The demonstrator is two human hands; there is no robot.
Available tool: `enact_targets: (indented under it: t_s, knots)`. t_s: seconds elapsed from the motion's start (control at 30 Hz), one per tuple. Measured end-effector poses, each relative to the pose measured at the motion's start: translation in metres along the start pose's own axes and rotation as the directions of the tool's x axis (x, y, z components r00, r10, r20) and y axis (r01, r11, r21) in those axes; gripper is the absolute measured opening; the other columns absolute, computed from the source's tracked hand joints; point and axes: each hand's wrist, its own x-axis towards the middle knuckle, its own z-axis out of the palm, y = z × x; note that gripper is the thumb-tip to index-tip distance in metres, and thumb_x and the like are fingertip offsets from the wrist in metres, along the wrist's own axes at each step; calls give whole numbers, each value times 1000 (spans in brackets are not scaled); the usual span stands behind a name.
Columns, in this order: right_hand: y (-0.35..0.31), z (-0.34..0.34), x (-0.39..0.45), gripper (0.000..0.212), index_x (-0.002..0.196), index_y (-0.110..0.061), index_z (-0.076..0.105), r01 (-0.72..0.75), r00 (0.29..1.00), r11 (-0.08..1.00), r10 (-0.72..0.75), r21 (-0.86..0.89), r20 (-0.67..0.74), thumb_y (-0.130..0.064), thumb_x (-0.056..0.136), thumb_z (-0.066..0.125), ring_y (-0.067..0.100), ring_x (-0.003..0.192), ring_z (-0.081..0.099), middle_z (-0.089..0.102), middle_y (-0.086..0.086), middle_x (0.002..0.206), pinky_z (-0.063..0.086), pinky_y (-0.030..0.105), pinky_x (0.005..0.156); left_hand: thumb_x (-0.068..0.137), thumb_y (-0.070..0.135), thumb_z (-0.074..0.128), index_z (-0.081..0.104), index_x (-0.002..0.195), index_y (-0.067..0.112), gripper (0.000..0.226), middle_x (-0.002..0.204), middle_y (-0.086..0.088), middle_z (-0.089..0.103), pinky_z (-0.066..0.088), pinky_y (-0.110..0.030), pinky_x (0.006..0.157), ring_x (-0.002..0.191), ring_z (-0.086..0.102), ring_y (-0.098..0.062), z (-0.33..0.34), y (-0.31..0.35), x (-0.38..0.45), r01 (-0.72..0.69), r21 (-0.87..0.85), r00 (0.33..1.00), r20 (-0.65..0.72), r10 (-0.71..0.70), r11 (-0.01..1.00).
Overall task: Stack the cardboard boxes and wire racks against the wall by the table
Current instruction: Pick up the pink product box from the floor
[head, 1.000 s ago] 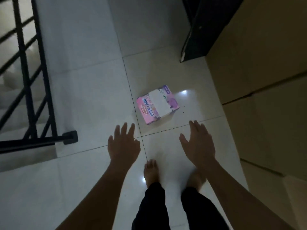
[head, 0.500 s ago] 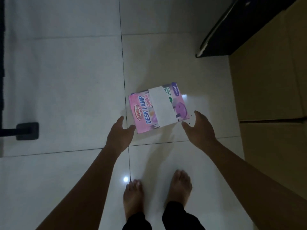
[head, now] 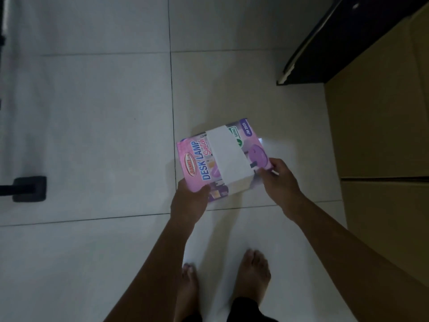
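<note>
A pink and purple desk lamp box (head: 222, 159) with a white band across its middle lies on the white tiled floor. My left hand (head: 189, 201) grips its near left corner, thumb on top. My right hand (head: 278, 180) grips its near right corner, fingers curled over the edge. Large brown cardboard boxes (head: 380, 140) stand along the right side.
A dark piece of furniture (head: 329, 43) stands at the upper right beside the cardboard. The black foot of a railing (head: 29, 189) sits on the floor at the left. My bare feet (head: 222, 284) stand just behind the box.
My hands moved forward from open in the air to gripping the box's two near corners. The view came closer and lower over the box.
</note>
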Motion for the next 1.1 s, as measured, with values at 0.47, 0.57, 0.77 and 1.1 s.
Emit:
enact_targets:
  t_s: [0.47,0.57,0.77,1.1]
  knots:
    - [-29,-105,-207,26,110,-20,61,-27,888,904,218,426,-405,-34,89,66,19,95,66,68,1,105,55,40,87,85,47,74,54,114,41,36,102,19,65,60,-40,84,93,67,-6,-28,82,-217,-241,28,970,-16,242,970]
    - [-30,-126,-271,24,110,-19,60,-43,856,852,301,521,-422,-30,90,65,14,92,64,66,2,108,51,27,76,85,47,73,59,123,36,42,108,16,68,58,-41,87,97,68,-12,-37,99,-270,-327,144,945,23,327,934]
    - [-32,-158,-396,27,112,-18,61,-68,798,782,416,620,-437,-30,89,65,11,94,63,65,-3,107,45,25,76,77,49,60,56,127,38,52,111,12,69,56,-45,90,105,64,-22,-49,110,-370,-388,259,921,133,366,884]
    - [53,-216,-565,28,112,-16,61,-85,709,628,583,773,-396,-23,87,69,9,92,60,65,2,113,47,31,85,94,39,63,54,130,28,39,117,-1,66,56,-42,88,106,63,-26,-5,62,-523,-498,473,862,365,353,727]
